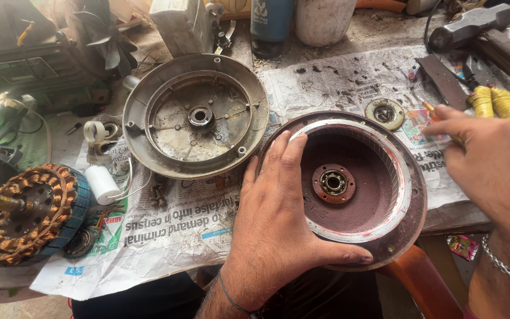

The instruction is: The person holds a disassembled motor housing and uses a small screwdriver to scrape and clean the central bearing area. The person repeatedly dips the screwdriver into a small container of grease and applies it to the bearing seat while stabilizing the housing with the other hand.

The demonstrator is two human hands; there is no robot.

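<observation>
A round reddish-brown motor housing (379, 195) with a white inner ring and a centre bearing (333, 182) lies on the newspaper at the bench's near edge. My left hand (275, 218) rests flat on its left rim, fingers spread, thumb along the lower rim. My right hand (491, 159) hovers at the right, fingers reaching over a small screwdriver with an orange handle (427, 107); whether it grips the tool is unclear. A grey metal cover plate (196, 115) sits face up to the left.
A copper-wound stator (28, 212) with a shaft lies far left, beside a white capacitor (101, 183) with wires. A loose round metal disc (385, 113), a hammer (473, 26), yellow tape rolls (494, 101), a blue can (271, 20) and a white tub (324, 20) stand at the back.
</observation>
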